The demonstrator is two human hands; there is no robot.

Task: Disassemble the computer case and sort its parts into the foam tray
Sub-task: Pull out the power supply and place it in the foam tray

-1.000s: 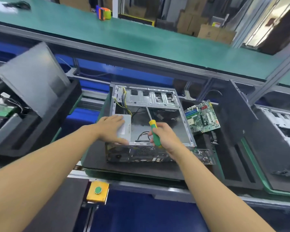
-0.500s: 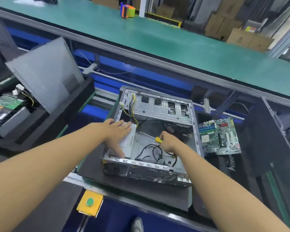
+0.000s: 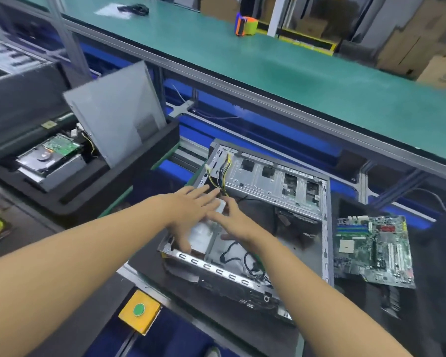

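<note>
Open computer case lay on its side on the black foam tray, centre of scene. Both hands were inside its near-left corner on the silver power supply: left hand flat, fingers spread across its top, thumb down the near side; right hand pressed on its right edge, grip extent unclear. Yellow-black wires ran from the case's far-left corner. Motherboard sat on foam right of the case. Side panel leaned in the left tray beside a hard drive.

Bright, even overhead light is washing the scene; soft blur is smearing everything beyond the left hand, and edges are bowing.
</note>
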